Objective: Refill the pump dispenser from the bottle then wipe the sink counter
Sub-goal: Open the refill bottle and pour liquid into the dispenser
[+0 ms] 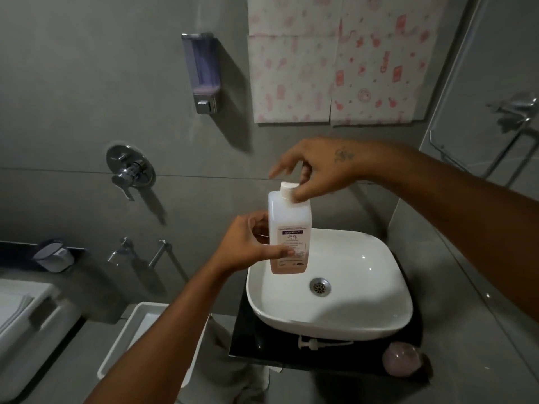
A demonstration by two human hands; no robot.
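1. Head view: a person is standing over a white sink [379,258] and holding a white plastic bottle [288,217] upright above its left rim.
2. The left hand [250,246] is gripping the lower half of the bottle from the left, thumb lying across the printed label and fingers curling round the far side.
3. The right hand [315,170] is reaching in from the right and pinching the white cap [288,188] at the top of the bottle between thumb and fingers, with the forefinger pointing out past the cap to the left.
4. The bottle is showing a band of pale liquid only near its base.
5. A white pump head [313,343] is lying on its side on the black counter [248,339], just in front of the sink's near edge.
6. A rounded pinkish object [401,358] is sitting on the counter's near right corner; I cannot tell what it is.
7. A soap dispenser [202,71] is hanging on the grey wall up to the left, with a chrome tap handle [129,170] below it.
8. Pink-patterned paper sheets [335,53] are hanging on the wall behind the sink.
9. A white bin [137,339] is standing on the floor left of the counter, partly hidden by the left forearm.
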